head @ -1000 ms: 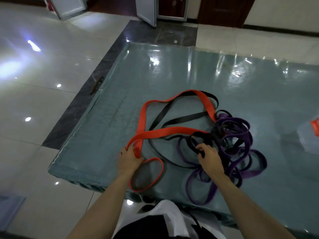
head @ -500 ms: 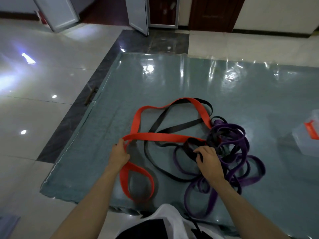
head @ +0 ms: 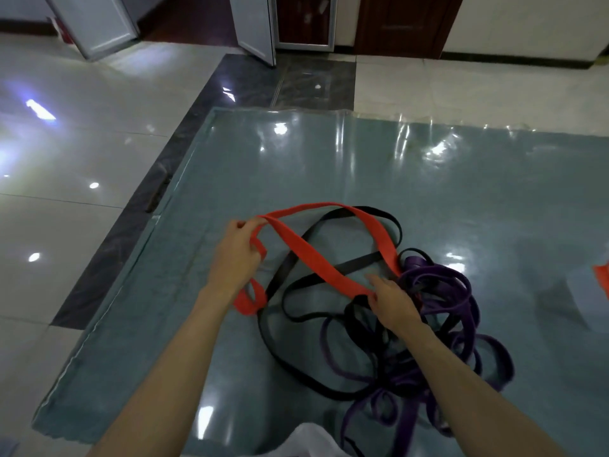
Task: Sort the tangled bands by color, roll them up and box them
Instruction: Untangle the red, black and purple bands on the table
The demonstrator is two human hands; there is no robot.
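A wide red band (head: 314, 257) loops over a tangle of black bands (head: 296, 311) and purple bands (head: 438, 291) on a teal mat (head: 329, 166). My left hand (head: 235, 255) grips the red band at its left bend, lifted above the mat, and a short red loop hangs below the wrist. My right hand (head: 392, 301) pinches the same red band where it meets the tangle, over the black and purple strands. The red band's far loop runs into the purple pile on the right.
A clear plastic box with an orange latch (head: 593, 291) sits at the mat's right edge, partly cut off. Glossy white floor tiles (head: 66, 166) lie left of the mat, with a dark tile strip along its edge. Open doors stand at the back.
My left hand has risen and moved away from me, drawing the red band up off the mat. My right hand shifted from the black strands onto the red band.
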